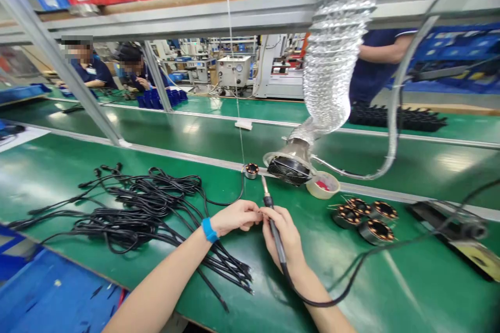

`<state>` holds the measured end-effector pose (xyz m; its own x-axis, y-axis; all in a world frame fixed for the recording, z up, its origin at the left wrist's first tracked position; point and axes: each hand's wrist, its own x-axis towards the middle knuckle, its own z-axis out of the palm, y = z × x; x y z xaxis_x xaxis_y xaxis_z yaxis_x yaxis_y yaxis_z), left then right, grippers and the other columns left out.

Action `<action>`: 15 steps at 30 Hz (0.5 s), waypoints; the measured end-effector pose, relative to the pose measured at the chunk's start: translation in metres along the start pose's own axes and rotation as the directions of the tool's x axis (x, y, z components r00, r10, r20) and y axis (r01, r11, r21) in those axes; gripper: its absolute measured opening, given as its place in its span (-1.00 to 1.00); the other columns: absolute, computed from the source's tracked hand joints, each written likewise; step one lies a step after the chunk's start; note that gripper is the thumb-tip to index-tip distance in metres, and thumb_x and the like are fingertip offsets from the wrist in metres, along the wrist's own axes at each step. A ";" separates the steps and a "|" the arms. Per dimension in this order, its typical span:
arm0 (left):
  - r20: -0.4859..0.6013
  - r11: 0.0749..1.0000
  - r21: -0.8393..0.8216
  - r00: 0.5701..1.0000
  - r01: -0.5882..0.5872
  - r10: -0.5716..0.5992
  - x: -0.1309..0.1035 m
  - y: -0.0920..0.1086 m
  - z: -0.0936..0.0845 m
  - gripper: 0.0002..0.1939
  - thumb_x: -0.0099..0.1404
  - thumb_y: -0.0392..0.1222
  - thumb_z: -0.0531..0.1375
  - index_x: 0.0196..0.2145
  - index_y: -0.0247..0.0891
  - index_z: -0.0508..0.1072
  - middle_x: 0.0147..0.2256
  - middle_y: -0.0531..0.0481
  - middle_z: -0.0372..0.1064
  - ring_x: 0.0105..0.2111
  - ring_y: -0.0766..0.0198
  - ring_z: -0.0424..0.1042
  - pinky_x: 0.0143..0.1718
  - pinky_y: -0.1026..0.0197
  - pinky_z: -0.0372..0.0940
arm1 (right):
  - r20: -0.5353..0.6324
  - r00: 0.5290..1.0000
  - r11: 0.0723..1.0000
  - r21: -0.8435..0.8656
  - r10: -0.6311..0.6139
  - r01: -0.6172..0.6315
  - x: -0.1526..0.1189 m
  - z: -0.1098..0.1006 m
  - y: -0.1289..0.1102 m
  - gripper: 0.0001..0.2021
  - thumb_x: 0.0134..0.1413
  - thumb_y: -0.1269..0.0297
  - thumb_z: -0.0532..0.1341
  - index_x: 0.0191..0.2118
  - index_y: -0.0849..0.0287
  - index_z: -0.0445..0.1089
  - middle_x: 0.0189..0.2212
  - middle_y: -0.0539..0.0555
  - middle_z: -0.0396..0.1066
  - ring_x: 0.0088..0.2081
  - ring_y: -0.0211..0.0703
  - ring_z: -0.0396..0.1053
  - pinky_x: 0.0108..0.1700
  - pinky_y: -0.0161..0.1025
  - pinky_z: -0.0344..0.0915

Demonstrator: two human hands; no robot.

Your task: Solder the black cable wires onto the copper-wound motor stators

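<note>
My right hand [287, 237] is wrapped round a soldering iron [276, 237], its metal tip pointing up and away from me. The thumb and forefinger of that hand meet the fingertips of my left hand [240, 216], which wears a blue wristband [209, 230]. My left fingers are pinched together, and what lies between them is too small to make out. Just beyond the iron's tip sits a small ring-shaped motor stator [251, 170] with copper windings. A black cable [224, 203] curves from the cable bundle [133, 213] on the left up beside that stator.
Several more stators [377, 230] stand at the right, near a tape roll [323, 186] and a soldering-iron stand [449, 234]. A fume extractor [289, 166] hangs ahead on a foil duct [332, 52]. A blue bin [50, 296] is at lower left. People work across the bench.
</note>
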<state>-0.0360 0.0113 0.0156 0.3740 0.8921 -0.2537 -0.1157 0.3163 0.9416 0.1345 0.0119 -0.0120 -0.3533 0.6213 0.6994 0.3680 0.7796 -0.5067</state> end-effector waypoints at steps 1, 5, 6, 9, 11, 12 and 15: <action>0.008 1.000 0.005 1.000 0.001 -0.001 -0.001 0.000 0.000 -0.68 0.10 -0.02 0.32 -0.45 -0.32 0.34 -0.54 0.15 0.16 -0.64 0.53 -0.06 -0.62 0.30 -0.24 | 0.016 1.000 1.000 -0.007 -0.003 0.003 -0.002 0.000 0.001 -0.62 0.24 0.49 0.07 0.12 0.02 0.29 -0.15 0.13 0.33 -0.17 -0.13 0.42 -0.12 -0.20 0.42; -0.003 0.999 0.047 1.000 0.002 -0.002 -0.002 0.000 0.000 -0.63 0.11 0.05 0.32 -0.47 -0.33 0.35 -0.55 0.13 0.19 -0.65 0.53 -0.07 -0.63 0.30 -0.25 | 0.070 0.997 0.998 -0.047 -0.041 0.044 -0.008 0.002 0.003 -0.56 0.25 0.52 0.03 0.17 -0.01 0.25 -0.13 0.14 0.34 -0.14 -0.10 0.39 -0.10 -0.14 0.41; -0.012 0.999 0.048 1.000 -0.001 0.002 -0.002 -0.001 0.000 -0.64 0.10 0.03 0.33 -0.48 -0.32 0.35 -0.56 0.14 0.18 -0.65 0.53 -0.08 -0.63 0.31 -0.25 | 0.076 0.996 0.997 -0.051 -0.047 0.051 -0.008 0.002 0.002 -0.55 0.25 0.52 0.03 0.17 -0.02 0.25 -0.13 0.14 0.34 -0.14 -0.10 0.39 -0.09 -0.13 0.41; -0.035 0.999 0.039 0.999 -0.010 0.012 -0.001 -0.003 -0.001 -0.68 0.08 -0.03 0.33 -0.48 -0.32 0.35 -0.57 0.15 0.18 -0.66 0.54 -0.09 -0.63 0.31 -0.26 | 0.067 0.998 0.999 -0.034 -0.016 0.019 -0.006 0.000 -0.001 -0.56 0.23 0.53 0.05 0.15 -0.02 0.25 -0.13 0.13 0.33 -0.15 -0.11 0.38 -0.10 -0.14 0.40; -0.046 1.000 0.031 0.999 -0.002 0.004 0.000 -0.004 -0.001 -0.70 0.08 -0.05 0.33 -0.47 -0.33 0.36 -0.55 0.14 0.22 -0.67 0.56 -0.09 -0.63 0.31 -0.27 | 0.027 0.999 0.999 -0.018 0.039 -0.039 -0.003 -0.002 -0.004 -0.59 0.21 0.52 0.07 0.12 0.00 0.28 -0.13 0.13 0.32 -0.15 -0.11 0.39 -0.10 -0.14 0.40; -0.051 1.000 0.027 0.999 0.005 -0.004 0.000 -0.004 -0.002 -0.70 0.08 -0.06 0.33 -0.47 -0.33 0.36 -0.54 0.13 0.24 -0.67 0.56 -0.09 -0.63 0.31 -0.27 | 0.003 0.998 0.998 -0.010 0.068 -0.068 -0.002 -0.003 -0.004 -0.60 0.20 0.52 0.08 0.10 0.01 0.28 -0.13 0.13 0.32 -0.15 -0.11 0.39 -0.09 -0.14 0.40; -0.058 1.000 0.011 0.998 0.025 -0.025 0.001 -0.004 -0.003 -0.71 0.09 -0.06 0.33 -0.46 -0.34 0.37 -0.52 0.10 0.27 -0.67 0.56 -0.08 -0.63 0.32 -0.27 | -0.041 0.989 0.990 0.034 0.139 -0.138 0.001 -0.005 -0.005 -0.62 0.17 0.51 0.11 0.07 0.03 0.29 -0.13 0.11 0.30 -0.15 -0.13 0.41 -0.06 -0.15 0.39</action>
<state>-0.0375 0.0120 0.0111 0.3230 0.9012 -0.2891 -0.0959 0.3350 0.9373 0.1369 0.0078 -0.0064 -0.2628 0.7198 0.6426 0.3840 0.6890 -0.6147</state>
